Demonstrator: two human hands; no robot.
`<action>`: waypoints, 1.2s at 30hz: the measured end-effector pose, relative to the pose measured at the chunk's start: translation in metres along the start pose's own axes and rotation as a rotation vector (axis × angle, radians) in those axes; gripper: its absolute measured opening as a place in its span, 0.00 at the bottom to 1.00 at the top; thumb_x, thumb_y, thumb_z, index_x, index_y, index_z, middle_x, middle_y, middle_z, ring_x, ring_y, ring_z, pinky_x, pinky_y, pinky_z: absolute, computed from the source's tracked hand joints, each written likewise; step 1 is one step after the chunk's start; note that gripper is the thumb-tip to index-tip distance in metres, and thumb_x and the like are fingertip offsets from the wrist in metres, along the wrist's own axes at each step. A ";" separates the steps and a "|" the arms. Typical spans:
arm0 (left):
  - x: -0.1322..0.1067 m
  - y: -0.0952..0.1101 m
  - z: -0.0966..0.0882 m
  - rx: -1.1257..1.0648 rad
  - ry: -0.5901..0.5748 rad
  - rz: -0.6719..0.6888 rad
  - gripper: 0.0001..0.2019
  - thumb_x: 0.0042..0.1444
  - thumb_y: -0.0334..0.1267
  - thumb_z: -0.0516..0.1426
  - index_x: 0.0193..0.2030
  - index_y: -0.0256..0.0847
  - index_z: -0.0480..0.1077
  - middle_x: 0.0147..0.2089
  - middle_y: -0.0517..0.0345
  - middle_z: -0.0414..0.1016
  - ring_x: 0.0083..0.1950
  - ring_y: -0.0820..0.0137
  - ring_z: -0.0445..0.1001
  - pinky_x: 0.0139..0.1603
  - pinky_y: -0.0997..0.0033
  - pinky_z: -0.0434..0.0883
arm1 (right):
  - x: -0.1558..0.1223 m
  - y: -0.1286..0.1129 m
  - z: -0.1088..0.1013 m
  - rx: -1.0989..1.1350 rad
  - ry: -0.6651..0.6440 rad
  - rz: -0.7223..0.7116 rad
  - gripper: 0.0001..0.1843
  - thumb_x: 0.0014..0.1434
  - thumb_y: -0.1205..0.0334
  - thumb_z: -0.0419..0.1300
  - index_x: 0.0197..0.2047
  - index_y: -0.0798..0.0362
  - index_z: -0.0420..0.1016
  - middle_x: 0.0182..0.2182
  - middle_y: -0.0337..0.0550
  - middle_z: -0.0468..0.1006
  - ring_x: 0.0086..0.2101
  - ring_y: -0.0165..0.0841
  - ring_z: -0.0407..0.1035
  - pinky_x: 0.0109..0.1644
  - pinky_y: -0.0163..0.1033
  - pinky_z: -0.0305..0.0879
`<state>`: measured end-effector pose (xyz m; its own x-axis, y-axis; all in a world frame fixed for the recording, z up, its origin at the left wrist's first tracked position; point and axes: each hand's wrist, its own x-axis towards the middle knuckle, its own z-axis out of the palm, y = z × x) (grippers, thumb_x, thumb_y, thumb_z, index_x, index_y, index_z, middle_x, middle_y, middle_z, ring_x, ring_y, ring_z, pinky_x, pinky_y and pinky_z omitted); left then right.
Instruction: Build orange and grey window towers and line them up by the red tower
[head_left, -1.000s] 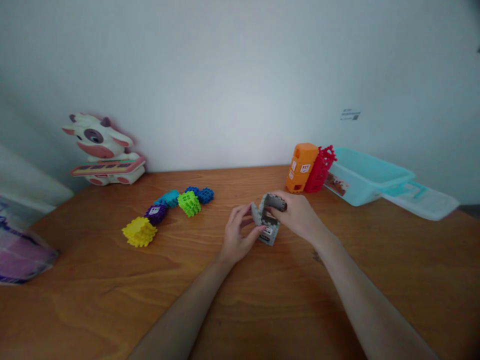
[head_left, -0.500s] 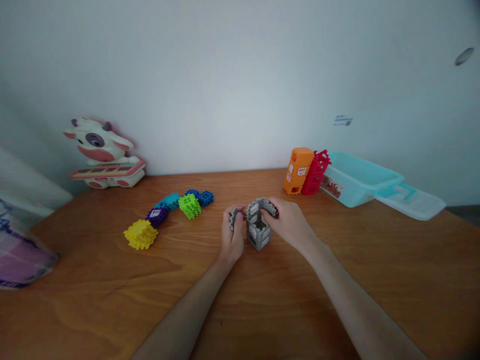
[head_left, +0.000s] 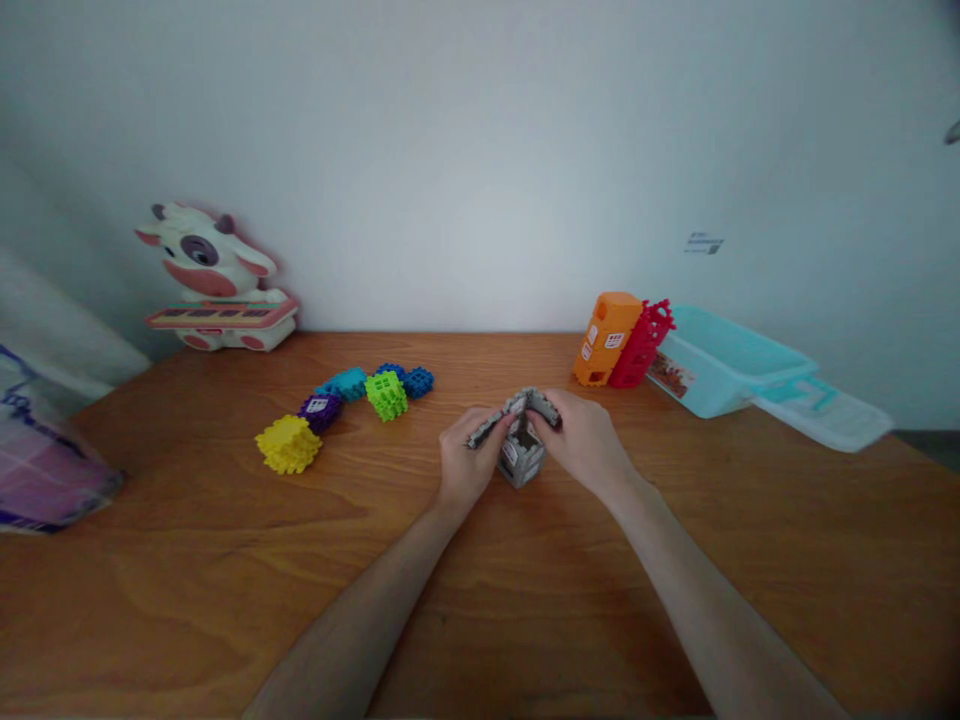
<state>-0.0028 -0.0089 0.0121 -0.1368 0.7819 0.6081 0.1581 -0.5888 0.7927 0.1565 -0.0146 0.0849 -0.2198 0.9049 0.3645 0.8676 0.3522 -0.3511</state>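
I have the left hand (head_left: 466, 455) pinched on a dark gray toothed panel (head_left: 487, 428), and the right hand (head_left: 589, 435) gripping another gray panel (head_left: 544, 407) at the upper right. Between them, the open-topped gray block tower (head_left: 519, 465) stands on the wooden table (head_left: 525, 610). I see the orange block tower (head_left: 604, 345) beyond the right hand, beside red lattice panels (head_left: 642, 345).

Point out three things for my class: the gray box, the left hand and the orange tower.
Gray box (head_left: 519, 463), head view: on its lower outer walls.
Left hand (head_left: 463, 457), head view: middle of the hand.
Orange tower (head_left: 604, 345), head view: middle of its side.
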 end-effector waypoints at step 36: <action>0.009 0.019 0.016 -0.465 0.181 -0.328 0.30 0.60 0.66 0.48 0.47 0.42 0.74 0.53 0.47 0.79 0.57 0.62 0.76 0.60 0.59 0.72 | -0.035 0.031 0.056 1.055 0.116 -0.070 0.42 0.56 0.54 0.70 0.68 0.46 0.57 0.56 0.51 0.74 0.54 0.43 0.71 0.56 0.50 0.69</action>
<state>0.0142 -0.0099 0.0322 -0.2774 0.9147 0.2939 -0.3598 -0.3826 0.8510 0.1666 -0.0218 0.0132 -0.1621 0.8659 0.4731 0.0167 0.4818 -0.8761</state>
